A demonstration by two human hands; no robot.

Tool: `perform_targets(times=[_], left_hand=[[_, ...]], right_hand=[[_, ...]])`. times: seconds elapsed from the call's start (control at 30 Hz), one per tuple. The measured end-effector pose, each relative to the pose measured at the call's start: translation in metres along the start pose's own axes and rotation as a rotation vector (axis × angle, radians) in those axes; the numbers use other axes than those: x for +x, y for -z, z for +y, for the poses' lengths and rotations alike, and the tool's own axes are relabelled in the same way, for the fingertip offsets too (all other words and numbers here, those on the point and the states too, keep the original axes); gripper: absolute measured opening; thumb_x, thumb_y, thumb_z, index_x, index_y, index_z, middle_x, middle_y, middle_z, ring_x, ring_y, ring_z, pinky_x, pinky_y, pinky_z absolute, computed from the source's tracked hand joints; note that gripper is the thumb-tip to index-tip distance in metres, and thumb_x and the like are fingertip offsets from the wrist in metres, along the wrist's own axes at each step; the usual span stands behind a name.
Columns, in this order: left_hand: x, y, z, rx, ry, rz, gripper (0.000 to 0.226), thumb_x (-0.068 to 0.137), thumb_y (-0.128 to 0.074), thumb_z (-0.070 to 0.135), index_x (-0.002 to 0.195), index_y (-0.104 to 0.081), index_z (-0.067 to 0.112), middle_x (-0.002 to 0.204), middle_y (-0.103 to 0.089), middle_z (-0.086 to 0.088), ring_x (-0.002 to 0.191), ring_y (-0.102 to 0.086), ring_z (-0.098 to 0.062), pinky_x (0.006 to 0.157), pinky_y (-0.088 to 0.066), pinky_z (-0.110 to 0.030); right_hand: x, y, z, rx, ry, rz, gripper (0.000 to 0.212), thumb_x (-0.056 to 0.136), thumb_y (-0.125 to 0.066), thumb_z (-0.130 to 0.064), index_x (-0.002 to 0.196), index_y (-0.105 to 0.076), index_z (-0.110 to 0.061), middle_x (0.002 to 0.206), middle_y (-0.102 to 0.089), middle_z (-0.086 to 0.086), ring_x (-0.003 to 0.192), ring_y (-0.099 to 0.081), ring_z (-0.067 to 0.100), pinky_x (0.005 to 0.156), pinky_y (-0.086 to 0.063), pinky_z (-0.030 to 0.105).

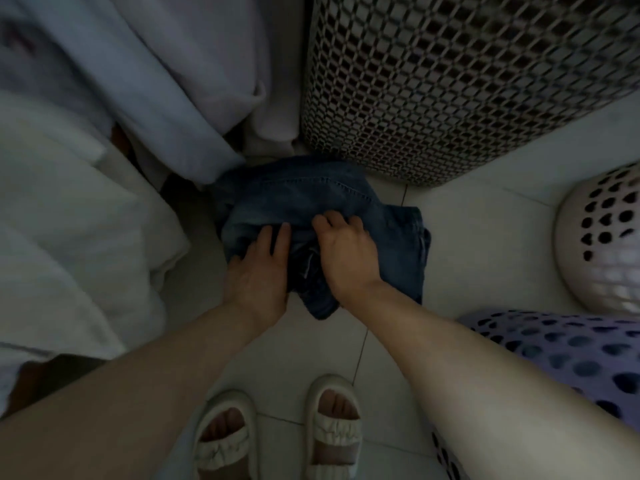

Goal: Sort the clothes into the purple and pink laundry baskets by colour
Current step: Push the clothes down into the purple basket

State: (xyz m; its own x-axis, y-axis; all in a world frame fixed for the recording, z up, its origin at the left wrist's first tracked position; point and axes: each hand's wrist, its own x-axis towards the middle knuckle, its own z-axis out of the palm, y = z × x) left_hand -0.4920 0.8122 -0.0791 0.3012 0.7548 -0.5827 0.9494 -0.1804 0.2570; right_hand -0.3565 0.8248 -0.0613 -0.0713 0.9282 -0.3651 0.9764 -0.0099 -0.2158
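Two hands: both were down on the denim garment [311, 202], a dark blue bundle crumpled on the tiled floor [467, 216]; it lay just in front of my sandals [277, 434]
Left hand [258, 271]: fingers fairly straight, palm flat on the near left of the cloth; pressing, not gripping, as far as I could see
Right hand [346, 251]: fingers curled into the folds at the middle of the bundle; it appeared to be gathering fabric; fingertips partly buried, so the firmness of hold was uncertain
Baskets: purple basket [571, 355] near my right forearm; pink basket [602, 244] further right, lying tipped; neither touched the denim
Surroundings: tall mesh hamper [450, 81] behind the garment; pale bedding [86, 202] to the left
Step in hand: picking up one dark item; my judgement, early in that pickup
Next move: needs a secure two-handed bunch, a lift clear of the floor, then a swing right to whichever basket takes darks; loose ends could drag
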Motion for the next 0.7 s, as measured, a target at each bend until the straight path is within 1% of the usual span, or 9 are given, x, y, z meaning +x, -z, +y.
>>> perform_targets(times=[0.03,0.13,0.2,0.33,0.47,0.53,0.57,0.63,0.7], left_hand=[[-0.005,0.011,0.006,0.001,0.003,0.028,0.103,0.088,-0.063,0.036,0.149,0.017,0.016,0.158,0.002,-0.012,0.141,-0.019,-0.027,0.111,-0.03,-0.041],[-0.026,0.057,0.027,0.07,0.042,0.101,0.107,0.084,-0.064,0.043,0.15,0.015,0.018,0.155,-0.006,-0.011,0.138,-0.022,-0.029,0.108,-0.028,-0.042],[-0.041,0.094,0.04,0.074,0.032,0.165,0.102,0.08,-0.067,0.041,0.151,0.003,0.022,0.153,-0.012,-0.011,0.136,-0.022,-0.031,0.107,-0.029,-0.045],[-0.069,0.159,0.057,0.001,0.047,0.254,0.08,0.076,-0.07,0.036,0.142,-0.026,0.029,0.146,-0.023,-0.008,0.135,-0.022,-0.03,0.107,-0.028,-0.048],[-0.1,0.22,0.075,-0.119,0.028,0.435,0.046,0.079,-0.063,0.018,0.122,-0.049,0.025,0.135,-0.04,-0.004,0.126,-0.034,-0.029,0.099,-0.029,-0.047],[-0.117,0.256,0.085,-0.21,0.034,0.481,0.027,0.078,-0.057,0.008,0.099,-0.05,0.023,0.116,-0.055,0.0,0.114,-0.046,-0.027,0.093,-0.032,-0.045],[-0.124,0.27,0.09,-0.235,0.035,0.475,0.024,0.078,-0.054,0.006,0.093,-0.048,0.024,0.106,-0.06,0.0,0.108,-0.05,-0.027,0.092,-0.033,-0.043],[-0.141,0.306,0.1,-0.21,0.009,0.481,0.024,0.08,-0.052,0.007,0.098,-0.05,0.024,0.096,-0.065,-0.003,0.1,-0.056,-0.028,0.089,-0.033,-0.038],[-0.157,0.338,0.107,-0.222,-0.019,0.504,0.027,0.081,-0.051,0.008,0.105,-0.052,0.02,0.094,-0.068,-0.008,0.093,-0.06,-0.033,0.077,-0.034,-0.035]], right_hand=[[-0.004,0.015,0.0,0.022,0.008,0.014,0.027,0.095,-0.046,-0.003,0.12,-0.053,-0.005,0.126,-0.053,0.017,0.11,-0.049,0.036,0.075,-0.044,0.04],[-0.017,0.07,-0.005,0.115,0.002,0.067,0.027,0.094,-0.041,0.001,0.116,-0.055,-0.006,0.122,-0.056,0.015,0.109,-0.049,0.034,0.068,-0.034,0.033],[-0.026,0.108,-0.01,0.171,-0.014,0.075,0.031,0.092,-0.038,0.005,0.116,-0.056,-0.007,0.121,-0.056,0.013,0.108,-0.048,0.03,0.068,-0.032,0.03],[-0.043,0.173,-0.026,0.289,-0.027,0.117,0.036,0.088,-0.041,0.01,0.115,-0.058,-0.006,0.111,-0.059,0.013,0.102,-0.054,0.029,0.076,-0.044,0.034],[-0.065,0.249,-0.042,0.278,-0.013,0.2,0.033,0.081,-0.051,0.008,0.107,-0.058,-0.011,0.102,-0.065,0.009,0.093,-0.06,0.029,0.069,-0.036,0.031],[-0.077,0.292,-0.048,0.262,-0.008,0.23,0.029,0.083,-0.053,0.003,0.104,-0.061,-0.016,0.099,-0.067,0.005,0.091,-0.061,0.027,0.068,-0.036,0.03],[-0.083,0.306,-0.052,0.26,-0.001,0.242,0.029,0.083,-0.054,0.001,0.105,-0.062,-0.017,0.099,-0.068,0.004,0.092,-0.062,0.027,0.069,-0.039,0.031],[-0.096,0.343,-0.06,0.278,0.01,0.277,0.032,0.084,-0.054,-0.001,0.11,-0.063,-0.018,0.104,-0.069,0.004,0.095,-0.062,0.028,0.076,-0.044,0.034],[-0.107,0.376,-0.069,0.288,0.029,0.321,0.033,0.084,-0.053,-0.001,0.112,-0.061,-0.016,0.107,-0.067,0.004,0.098,-0.06,0.028,0.08,-0.045,0.036]])
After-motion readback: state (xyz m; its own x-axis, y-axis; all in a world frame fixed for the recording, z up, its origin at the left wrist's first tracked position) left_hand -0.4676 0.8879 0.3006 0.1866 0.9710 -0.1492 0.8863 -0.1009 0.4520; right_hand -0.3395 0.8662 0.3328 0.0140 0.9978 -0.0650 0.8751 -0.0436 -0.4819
